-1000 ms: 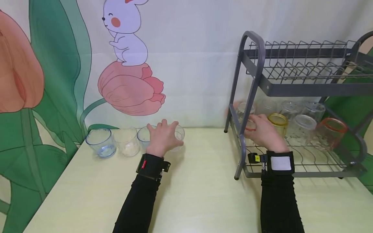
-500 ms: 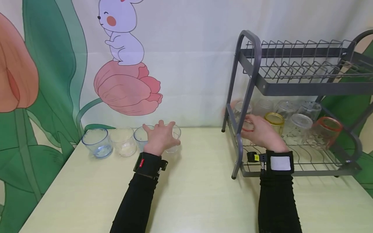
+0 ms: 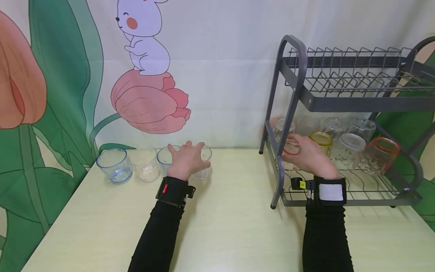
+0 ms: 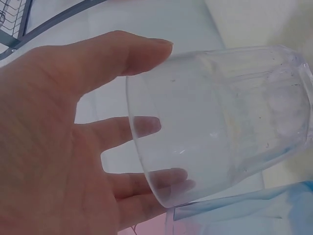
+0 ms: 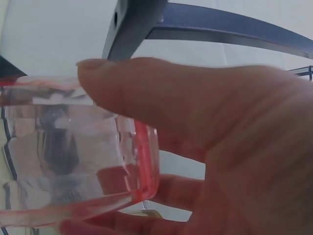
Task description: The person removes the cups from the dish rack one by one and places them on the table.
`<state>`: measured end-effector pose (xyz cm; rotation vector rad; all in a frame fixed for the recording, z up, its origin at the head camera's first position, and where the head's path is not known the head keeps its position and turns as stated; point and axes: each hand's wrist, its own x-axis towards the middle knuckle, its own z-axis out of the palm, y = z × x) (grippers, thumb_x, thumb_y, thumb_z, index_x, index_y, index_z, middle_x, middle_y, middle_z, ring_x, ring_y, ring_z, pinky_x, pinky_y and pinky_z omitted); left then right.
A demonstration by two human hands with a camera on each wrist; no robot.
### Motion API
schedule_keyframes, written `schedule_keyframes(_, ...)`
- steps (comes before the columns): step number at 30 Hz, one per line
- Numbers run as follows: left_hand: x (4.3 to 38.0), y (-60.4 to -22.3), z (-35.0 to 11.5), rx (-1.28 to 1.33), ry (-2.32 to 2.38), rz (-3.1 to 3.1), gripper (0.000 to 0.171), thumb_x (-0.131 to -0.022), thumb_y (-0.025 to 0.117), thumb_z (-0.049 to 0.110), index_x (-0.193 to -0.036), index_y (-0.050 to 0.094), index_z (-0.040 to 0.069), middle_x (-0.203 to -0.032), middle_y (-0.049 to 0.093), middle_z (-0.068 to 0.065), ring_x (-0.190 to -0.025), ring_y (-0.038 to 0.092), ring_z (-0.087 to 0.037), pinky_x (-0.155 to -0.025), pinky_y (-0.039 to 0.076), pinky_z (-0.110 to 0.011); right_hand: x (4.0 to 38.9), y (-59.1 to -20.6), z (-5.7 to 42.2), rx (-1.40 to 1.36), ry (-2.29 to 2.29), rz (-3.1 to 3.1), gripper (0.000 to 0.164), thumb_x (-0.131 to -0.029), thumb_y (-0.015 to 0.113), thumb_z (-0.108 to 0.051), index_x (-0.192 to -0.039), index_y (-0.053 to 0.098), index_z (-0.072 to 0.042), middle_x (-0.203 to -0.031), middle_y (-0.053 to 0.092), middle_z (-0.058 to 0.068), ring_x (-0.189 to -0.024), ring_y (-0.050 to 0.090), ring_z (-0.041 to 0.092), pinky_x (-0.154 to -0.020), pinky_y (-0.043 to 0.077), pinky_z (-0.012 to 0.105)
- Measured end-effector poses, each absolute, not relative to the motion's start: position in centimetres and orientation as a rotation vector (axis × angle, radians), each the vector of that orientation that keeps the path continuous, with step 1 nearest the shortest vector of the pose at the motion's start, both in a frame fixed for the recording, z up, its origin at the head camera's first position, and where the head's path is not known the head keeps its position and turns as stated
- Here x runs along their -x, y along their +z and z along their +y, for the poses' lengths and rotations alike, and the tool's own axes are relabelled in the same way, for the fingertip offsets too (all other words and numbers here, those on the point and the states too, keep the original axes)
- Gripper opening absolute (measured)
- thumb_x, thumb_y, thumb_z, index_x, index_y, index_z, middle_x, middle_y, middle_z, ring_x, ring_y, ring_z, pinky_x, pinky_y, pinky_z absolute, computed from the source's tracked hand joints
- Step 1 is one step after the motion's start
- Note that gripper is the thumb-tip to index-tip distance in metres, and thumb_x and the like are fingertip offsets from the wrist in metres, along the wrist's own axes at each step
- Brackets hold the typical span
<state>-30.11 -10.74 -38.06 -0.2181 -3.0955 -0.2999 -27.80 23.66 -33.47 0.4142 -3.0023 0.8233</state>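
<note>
A clear glass is being grasped at 3 o'clock of the left hand, axis upright, near the table's 12 o'clock edge. A red-edged glass is being gripped at 10 o'clock of the right hand, inside the rack's lower tier.

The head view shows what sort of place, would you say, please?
Probably a staged tabletop set-up: a cartoon-printed backdrop, a pale table and a two-tier rack holding glasses suggest it.
</note>
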Motion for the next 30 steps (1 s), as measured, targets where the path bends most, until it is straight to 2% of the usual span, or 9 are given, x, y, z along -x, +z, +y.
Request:
schedule_keyframes(4,30.0,-37.8,-10.7,0.229,-0.308,-3.103,0.075,-0.085,0.067,0.051,-0.148,0.043,0.019,-0.136,0.049,-0.024,-0.13,0.042,-0.042,-0.103,0.01,-0.076,27.5,-33.1,23.8,-0.432,0.797,-2.951,0.063,-0.092,0.068,-0.031,-0.142,0.044,-0.001,-0.135,0.051,0.026,-0.12,0.05,0.044,-0.094,0.043,0.059)
schedule_keyframes(9,29.5,-37.1,-11.1,0.249,-0.357,-3.104,0.095,-0.078,0.071,0.063,-0.154,0.033,0.02,-0.151,0.034,-0.023,-0.142,0.02,-0.044,-0.106,0.009,-0.073,26.7,-32.3,24.3,-0.414,0.771,-2.916,0.065,-0.094,0.065,-0.031,-0.146,0.04,-0.001,-0.132,0.054,0.027,-0.114,0.055,0.044,-0.091,0.045,0.059)
schedule_keyframes(14,28.5,-35.8,-11.7,0.288,-0.477,-3.062,0.1,-0.075,0.074,0.063,-0.155,0.03,0.021,-0.156,0.024,-0.022,-0.144,0.014,-0.043,-0.108,0.011,-0.071,25.1,-30.9,24.7,-0.328,0.759,-2.903,0.066,-0.096,0.063,-0.036,-0.148,0.038,-0.003,-0.134,0.05,0.026,-0.122,0.044,0.046,-0.092,0.039,0.064)
schedule_keyframes(17,27.8,-34.7,-12.2,0.311,-0.508,-3.032,0.099,-0.076,0.074,0.062,-0.155,0.031,0.02,-0.155,0.027,-0.022,-0.143,0.018,-0.042,-0.108,0.017,-0.069,24.0,-30.1,24.9,-0.283,0.763,-2.868,0.067,-0.095,0.062,-0.041,-0.148,0.04,-0.006,-0.135,0.047,0.026,-0.128,0.034,0.048,-0.092,0.035,0.068)
schedule_keyframes(21,26.5,-33.4,-12.8,0.333,-0.491,-3.021,0.095,-0.079,0.073,0.06,-0.153,0.034,0.017,-0.149,0.038,-0.021,-0.136,0.035,-0.039,-0.101,0.033,-0.066,22.8,-29.3,25.3,-0.262,0.765,-2.812,0.067,-0.094,0.064,-0.042,-0.146,0.041,-0.007,-0.133,0.046,0.027,-0.125,0.037,0.048,-0.09,0.037,0.068)
schedule_keyframes(24,25.5,-32.6,-13.1,0.354,-0.522,-3.022,0.092,-0.08,0.074,0.057,-0.152,0.035,0.015,-0.146,0.043,-0.018,-0.129,0.045,-0.037,-0.095,0.043,-0.061,22.0,-28.8,25.6,-0.276,0.756,-2.775,0.066,-0.094,0.065,-0.04,-0.145,0.042,-0.006,-0.131,0.047,0.028,-0.114,0.046,0.046,-0.085,0.041,0.066)
schedule_keyframes(30,24.0,-31.2,-13.1,0.459,-0.623,-2.999,0.088,-0.083,0.071,0.056,-0.153,0.036,0.017,-0.147,0.042,-0.012,-0.13,0.046,-0.03,-0.099,0.044,-0.052,20.4,-28.0,26.4,-0.287,0.74,-2.704,0.064,-0.093,0.066,-0.04,-0.143,0.045,-0.006,-0.124,0.054,0.026,-0.102,0.054,0.043,-0.078,0.045,0.061)
